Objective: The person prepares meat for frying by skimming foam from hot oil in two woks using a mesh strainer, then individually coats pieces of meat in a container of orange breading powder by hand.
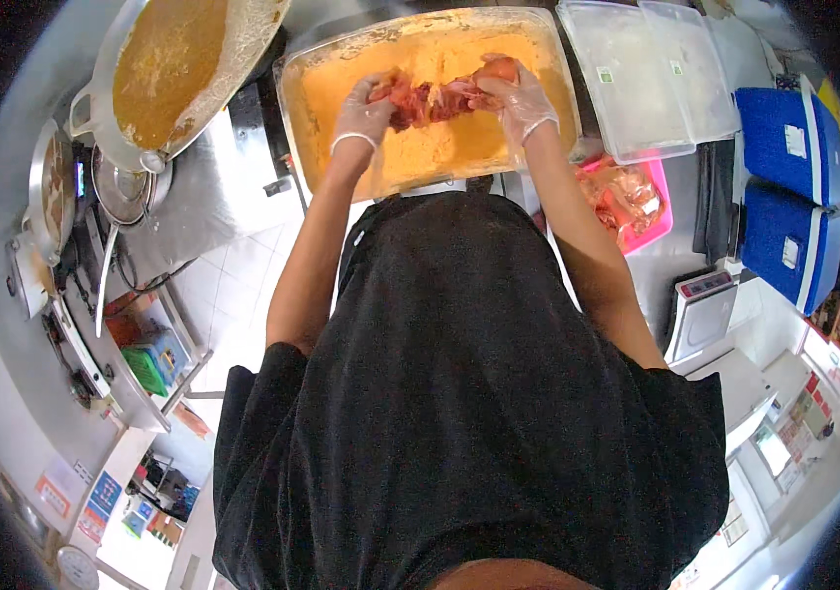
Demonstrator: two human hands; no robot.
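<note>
Raw reddish meat [440,102] is stretched between my two hands above a large clear tub [566,110]. My left hand [364,110], in a clear disposable glove, grips the meat's left end. The other end is in my right hand [527,103], gloved the same way. Below the meat, an orange-yellow powdery coating [420,158] covers the tub's bottom. Some of the coating shows pale on the middle of the meat. My fingertips are partly hidden by the meat.
A wide pan of brownish-yellow liquid [169,66] stands at the upper left, beside a strainer [123,193]. To the right are translucent lids [641,81], a pink basin [657,203] with bagged raw meat, a scale [703,313] and blue cooler boxes [777,147].
</note>
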